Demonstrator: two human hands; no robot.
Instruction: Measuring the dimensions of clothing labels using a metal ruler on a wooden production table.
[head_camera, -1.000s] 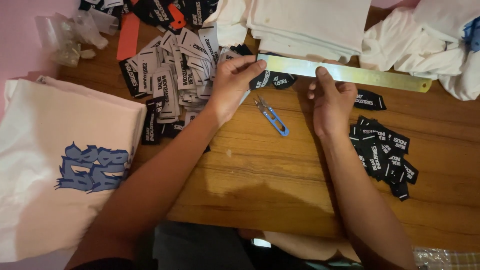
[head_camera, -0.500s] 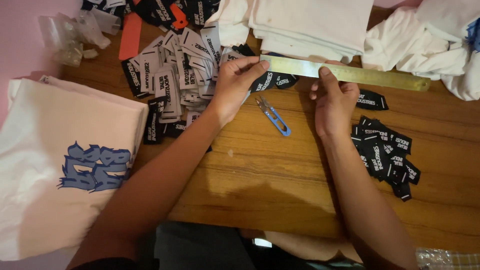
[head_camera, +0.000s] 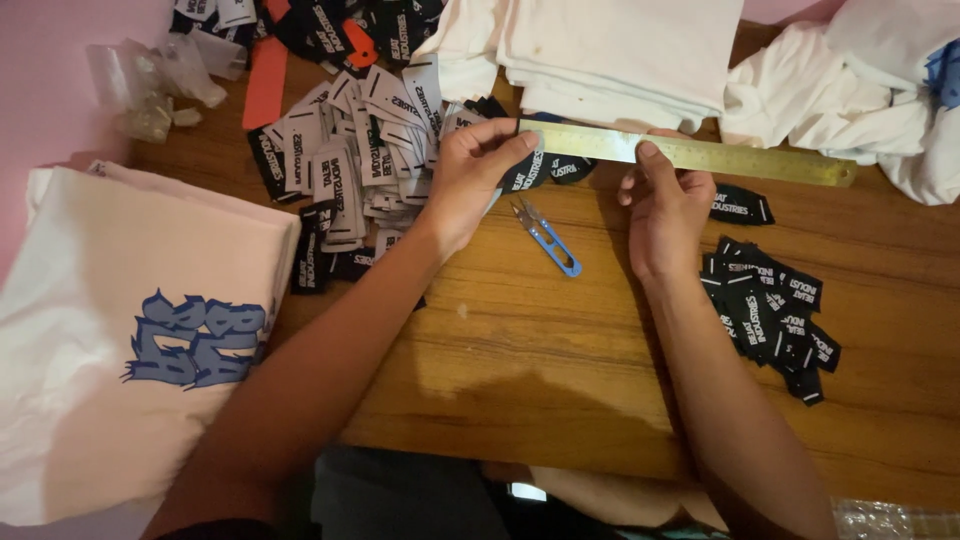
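Note:
A long metal ruler (head_camera: 740, 157) lies across the far side of the wooden table (head_camera: 560, 350). My left hand (head_camera: 475, 180) rests at the ruler's left end, its fingers pinching a strip of black woven labels (head_camera: 545, 170) just below the ruler. My right hand (head_camera: 665, 205) presses its fingertips on the ruler's lower edge, a little right of the left hand. A small blue thread snipper (head_camera: 548, 240) lies on the table between my two hands, untouched.
A heap of black and white label strips (head_camera: 350, 170) sits left of my left hand. Cut black labels (head_camera: 770, 315) are piled at the right. A white shirt with a blue print (head_camera: 140, 330) lies at the left; folded white cloth (head_camera: 620, 50) lies beyond the ruler.
Both hands have stayed at the ruler. The fingers shifted slightly along its lower edge, and the view has tilted a little.

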